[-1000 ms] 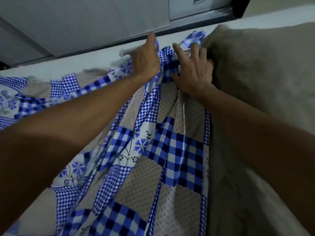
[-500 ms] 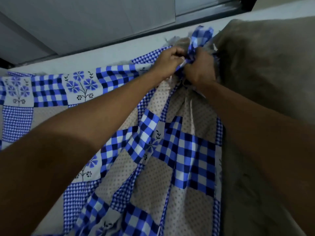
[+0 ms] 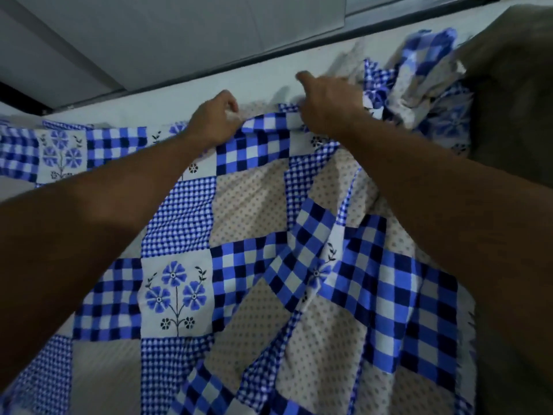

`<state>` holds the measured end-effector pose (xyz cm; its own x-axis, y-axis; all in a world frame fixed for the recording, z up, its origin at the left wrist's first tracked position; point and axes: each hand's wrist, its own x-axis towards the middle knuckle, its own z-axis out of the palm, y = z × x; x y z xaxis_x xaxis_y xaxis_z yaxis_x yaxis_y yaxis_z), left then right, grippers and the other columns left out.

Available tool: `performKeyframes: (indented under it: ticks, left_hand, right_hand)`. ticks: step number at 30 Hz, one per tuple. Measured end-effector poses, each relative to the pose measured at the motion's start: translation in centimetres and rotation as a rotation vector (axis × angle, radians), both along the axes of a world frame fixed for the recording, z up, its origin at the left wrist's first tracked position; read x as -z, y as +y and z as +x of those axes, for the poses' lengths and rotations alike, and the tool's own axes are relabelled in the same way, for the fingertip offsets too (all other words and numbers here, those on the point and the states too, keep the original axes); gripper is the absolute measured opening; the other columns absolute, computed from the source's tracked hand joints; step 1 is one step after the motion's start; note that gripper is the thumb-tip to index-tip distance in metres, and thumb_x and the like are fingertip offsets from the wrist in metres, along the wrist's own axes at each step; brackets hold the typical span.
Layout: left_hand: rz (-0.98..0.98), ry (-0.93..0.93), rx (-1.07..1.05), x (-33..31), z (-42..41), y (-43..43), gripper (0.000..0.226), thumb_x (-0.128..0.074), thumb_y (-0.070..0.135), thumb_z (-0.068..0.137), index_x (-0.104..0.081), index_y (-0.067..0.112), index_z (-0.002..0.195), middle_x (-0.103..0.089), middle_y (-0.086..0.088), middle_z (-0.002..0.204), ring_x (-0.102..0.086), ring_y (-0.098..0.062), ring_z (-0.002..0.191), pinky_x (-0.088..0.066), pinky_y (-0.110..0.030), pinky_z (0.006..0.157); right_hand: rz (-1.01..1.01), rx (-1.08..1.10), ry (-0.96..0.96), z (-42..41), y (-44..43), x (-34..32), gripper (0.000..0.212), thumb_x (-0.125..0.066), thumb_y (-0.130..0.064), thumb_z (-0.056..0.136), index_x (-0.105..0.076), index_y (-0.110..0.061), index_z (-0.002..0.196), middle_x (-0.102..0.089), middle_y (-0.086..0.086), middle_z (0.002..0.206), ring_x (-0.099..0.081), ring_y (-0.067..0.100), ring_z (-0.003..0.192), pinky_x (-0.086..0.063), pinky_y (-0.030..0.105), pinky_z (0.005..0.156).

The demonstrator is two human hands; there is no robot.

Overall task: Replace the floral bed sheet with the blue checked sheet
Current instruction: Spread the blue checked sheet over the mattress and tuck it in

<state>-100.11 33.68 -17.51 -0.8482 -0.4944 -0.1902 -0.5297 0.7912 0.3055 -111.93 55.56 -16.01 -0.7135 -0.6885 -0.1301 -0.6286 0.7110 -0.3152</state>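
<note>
Along the far edge of the bed [image 3: 179,97], you had both grips on the hem of the blue checked sheet [image 3: 239,265]. Your left grip [image 3: 214,118] was curled tight over that hem, with cloth pinched inside the folded fingers. Your right grip [image 3: 326,100] was closed on the same hem a little to the right. One digit stuck up free, and blur hid which fingers did the pinching.

The short stretch of hem between them ran taut and straight. I judge that was the reason for the hold: two grips near each other let you find the true edge and lay it parallel to the bed's far side.

Left of your left grip the sheet lay flat along that edge. Right of your right grip it was bunched in a heap [image 3: 425,73] against the brown blanket [image 3: 514,85], so the slack there was not yet drawn out. Nearer you, the sheet covered the bed with slanting folds under your right forearm, and these likely needed a pull toward the blanket side.

No separate floral sheet showed; the flowers in view were patches printed on the checked one. Judging by that, you were at the spreading stage. Grey cabinet panels [image 3: 179,31] stood beyond the bed.
</note>
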Motion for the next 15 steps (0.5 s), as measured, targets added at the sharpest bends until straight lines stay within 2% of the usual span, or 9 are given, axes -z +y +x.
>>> performKeyframes:
  ticks: [2,4,6,8,9,10,12,14,15]
  left_hand:
    - [0.005,-0.115,0.035,-1.0,-1.5,-0.3,0.022,-0.068,0.031,0.084,-0.062,0.022,0.102,-0.061,-0.001,0.099,-0.055,-0.022,0.087,-0.041,-0.028,0.074]
    - [-0.088,-0.270,0.157,-2.3,-2.8,-0.5,0.019,-0.067,0.031,0.086,-0.064,0.020,0.101,-0.062,0.000,0.102,-0.055,-0.020,0.089,-0.041,-0.029,0.077]
    - [-0.074,-0.381,0.211,-2.9,-3.9,-0.1,0.012,-0.060,0.023,0.091,-0.062,0.016,0.100,-0.068,-0.004,0.099,-0.060,-0.019,0.078,-0.044,-0.029,0.069]
    - [-0.059,-0.457,0.227,-2.9,-4.5,0.7,0.012,-0.051,0.012,0.091,-0.061,0.012,0.098,-0.073,-0.008,0.087,-0.063,-0.016,0.063,-0.045,-0.029,0.057]
    - [-0.091,-0.455,0.215,-2.8,-4.8,1.0,0.015,-0.050,0.008,0.087,-0.060,0.010,0.099,-0.073,-0.010,0.089,-0.065,-0.019,0.067,-0.048,-0.032,0.059]
    - [-0.152,-0.424,0.194,-2.6,-5.1,1.2,0.022,-0.052,0.006,0.084,-0.059,0.008,0.105,-0.072,-0.013,0.097,-0.067,-0.025,0.078,-0.050,-0.035,0.065]
    - [-0.178,-0.186,0.024,-2.6,-6.1,1.3,0.039,-0.050,0.006,0.084,-0.048,0.007,0.123,-0.068,-0.018,0.108,-0.065,-0.035,0.097,-0.048,-0.040,0.075]
    - [-0.158,0.177,-0.131,-3.3,-7.6,1.5,0.039,-0.042,0.010,0.092,-0.040,0.007,0.131,-0.067,-0.012,0.102,-0.064,-0.032,0.092,-0.046,-0.041,0.073]
    - [-0.157,0.342,-0.146,-3.7,-8.5,1.8,0.035,-0.040,0.011,0.096,-0.040,0.006,0.131,-0.063,-0.007,0.095,-0.062,-0.028,0.085,-0.044,-0.040,0.068]
  right_hand:
    - [0.104,0.030,-0.071,-0.2,0.0,0.9,0.050,-0.057,-0.034,0.094,-0.041,-0.017,0.138,-0.053,0.022,0.132,-0.055,0.043,0.119,-0.045,0.049,0.092]
    - [0.160,0.000,-0.026,-1.0,-0.6,0.5,0.045,-0.061,-0.034,0.090,-0.051,-0.011,0.128,-0.059,0.024,0.123,-0.059,0.043,0.112,-0.047,0.048,0.088]
    - [0.261,-0.042,-0.046,-1.9,-1.7,-0.7,0.037,-0.062,-0.024,0.083,-0.062,-0.004,0.115,-0.064,0.022,0.107,-0.063,0.040,0.096,-0.050,0.044,0.081]
    - [0.337,-0.050,-0.171,-2.2,-2.6,-1.7,0.028,-0.063,-0.012,0.075,-0.068,0.003,0.098,-0.059,0.017,0.081,-0.059,0.033,0.072,-0.054,0.038,0.070]
    - [0.322,-0.016,-0.195,-2.3,-3.0,-2.1,0.023,-0.063,-0.006,0.074,-0.067,0.006,0.093,-0.057,0.016,0.076,-0.057,0.032,0.069,-0.051,0.036,0.065]
    - [0.257,0.042,-0.205,-2.5,-3.3,-2.3,0.019,-0.063,-0.003,0.076,-0.065,0.007,0.093,-0.058,0.017,0.079,-0.060,0.034,0.074,-0.049,0.035,0.064]
    - [0.045,0.229,-0.188,-3.3,-3.8,-2.4,0.025,-0.066,-0.005,0.084,-0.060,0.004,0.107,-0.064,0.024,0.102,-0.063,0.039,0.102,-0.048,0.039,0.076]
    - [-0.181,0.403,-0.186,-3.9,-4.0,-2.8,0.032,-0.057,-0.009,0.093,-0.052,-0.002,0.124,-0.061,0.022,0.124,-0.058,0.037,0.118,-0.046,0.039,0.088]
    - [-0.287,0.463,-0.191,-4.2,-4.3,-2.7,0.031,-0.048,-0.009,0.096,-0.049,-0.005,0.127,-0.060,0.020,0.127,-0.057,0.035,0.119,-0.044,0.038,0.089]
